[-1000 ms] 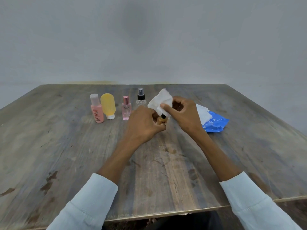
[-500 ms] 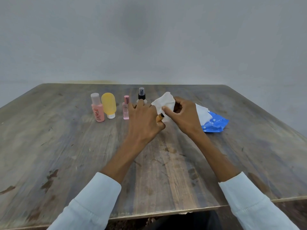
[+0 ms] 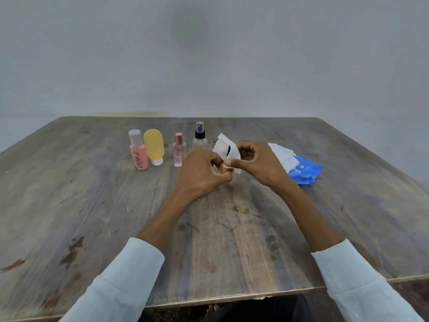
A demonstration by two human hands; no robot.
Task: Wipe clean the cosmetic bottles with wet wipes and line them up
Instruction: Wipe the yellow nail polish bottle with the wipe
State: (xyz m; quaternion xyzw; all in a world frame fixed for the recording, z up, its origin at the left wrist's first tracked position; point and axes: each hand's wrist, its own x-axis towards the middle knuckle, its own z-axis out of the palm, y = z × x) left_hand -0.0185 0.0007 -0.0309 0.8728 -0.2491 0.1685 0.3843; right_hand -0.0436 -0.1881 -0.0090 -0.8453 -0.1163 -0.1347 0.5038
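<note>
My left hand (image 3: 202,173) grips a small tan bottle (image 3: 225,169) with a black cap; most of the bottle is hidden by my fingers. My right hand (image 3: 257,166) pinches a white wet wipe (image 3: 226,148) wrapped over the bottle's top. Both hands meet just above the wooden table (image 3: 92,217). To the left stands a row of bottles: a pink bottle with a grey cap (image 3: 138,150), a yellow tube (image 3: 154,146) on its white cap, a slim pink perfume bottle (image 3: 179,149), and a clear spray bottle with a black pump (image 3: 199,134).
A blue wet-wipe pack (image 3: 305,170) with a white wipe (image 3: 282,154) sticking out lies right of my right hand. The table's near edge runs across the bottom of the view. A plain grey wall stands behind the table.
My right hand has pulled the wipe down over the bottle's cap, and my thumb has moved onto the bottle's neck. The row of bottles has not moved.
</note>
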